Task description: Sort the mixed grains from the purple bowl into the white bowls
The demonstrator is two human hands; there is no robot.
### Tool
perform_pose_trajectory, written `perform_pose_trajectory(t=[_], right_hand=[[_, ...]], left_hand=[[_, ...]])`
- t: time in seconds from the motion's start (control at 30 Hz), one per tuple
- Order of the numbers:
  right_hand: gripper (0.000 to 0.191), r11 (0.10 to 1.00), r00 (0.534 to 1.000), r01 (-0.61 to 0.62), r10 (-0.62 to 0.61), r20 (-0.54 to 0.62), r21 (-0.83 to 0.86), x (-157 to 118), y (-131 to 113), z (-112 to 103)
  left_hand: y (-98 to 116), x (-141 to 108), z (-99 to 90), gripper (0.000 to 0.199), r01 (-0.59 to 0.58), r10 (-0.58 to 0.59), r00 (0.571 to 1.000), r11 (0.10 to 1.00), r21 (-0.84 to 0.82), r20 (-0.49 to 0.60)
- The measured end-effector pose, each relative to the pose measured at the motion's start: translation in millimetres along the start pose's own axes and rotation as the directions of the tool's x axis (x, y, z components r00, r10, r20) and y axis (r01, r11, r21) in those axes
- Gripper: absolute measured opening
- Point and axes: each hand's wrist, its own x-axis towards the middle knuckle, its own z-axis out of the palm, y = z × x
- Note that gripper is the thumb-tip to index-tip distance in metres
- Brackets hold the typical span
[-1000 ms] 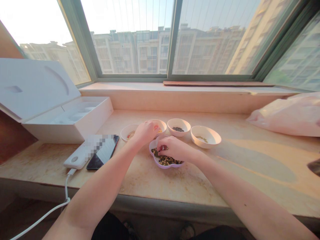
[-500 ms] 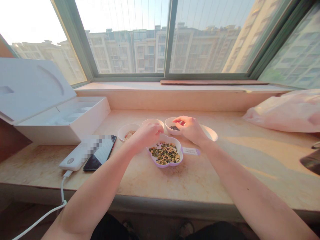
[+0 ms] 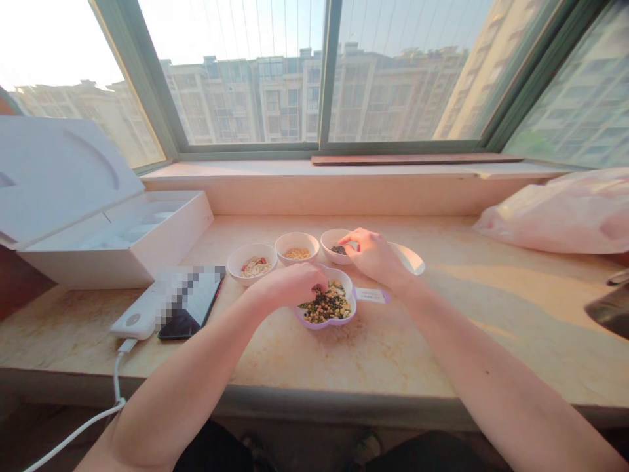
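A purple-rimmed, scalloped bowl [image 3: 327,322] of mixed beans and grains [image 3: 328,305] stands before me. My left hand [image 3: 301,284] is over its left side, fingertips curled down in a pinch at the beans; what they hold is hidden. My right hand [image 3: 372,254] hangs over the white bowl of dark beans [image 3: 339,250], its fingers bent with a gap between thumb and forefinger. Whether it touches that bowl's rim I cannot tell. Left of it sit a white bowl of yellowish grains [image 3: 297,253] and one of pale slices with red bits [image 3: 255,266].
Partly behind my right wrist lies a white dish [image 3: 411,258]. The purple bowl's labelled handle [image 3: 372,295] points right. At left are an open white box [image 3: 171,229], a power bank with cable [image 3: 135,321] and a phone [image 3: 209,301]. A plastic bag [image 3: 555,216] rests at right.
My left hand has moved down and toward me, from above the purple bowl's far rim to the beans inside. The bowl of yellowish grains shows more fully. My right hand stays nearly in place.
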Motion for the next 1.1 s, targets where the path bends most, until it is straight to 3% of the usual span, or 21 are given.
perform_pose_trajectory(t=[0.27,0.4,0.73,0.8,0.9,1.0,1.1], right_hand=[[0.022,0.999,0.999,0.039,-0.039,0.006,-0.002,-6,-6,-5],[0.022,0.999,0.999,0.051,-0.051,0.015,0.013,-5,-4,-4],[0.021,0.999,0.999,0.041,-0.041,-0.016,0.029,-5,-4,-4],[0.020,0.997,0.998,0.060,-0.059,-0.020,0.046,-5,-7,-4],[0.018,0.993,0.995,0.099,-0.099,0.004,0.069,-8,-14,-7],[0.017,0.981,0.980,0.149,-0.163,0.111,0.126,-14,-23,-11],[0.018,0.962,0.941,0.185,-0.232,0.247,0.199,-20,-30,-13]], left_hand=[[3,3,3.3,0.030,-0.053,0.052,0.998,0.998,0.043,0.022],[4,4,2.7,0.030,-0.024,0.021,0.999,0.996,0.088,0.041],[-3,1,0.9,0.028,0.045,-0.048,0.997,0.998,-0.046,-0.056],[-3,1,-1.0,0.027,0.064,-0.069,0.992,0.997,-0.044,-0.104],[-6,2,-4.7,0.026,0.080,-0.087,0.958,0.996,-0.039,-0.273],[-17,3,-7.9,0.025,0.077,-0.084,0.892,0.996,-0.034,-0.444],[-29,5,-9.1,0.026,0.083,-0.096,0.862,0.995,-0.048,-0.497]])
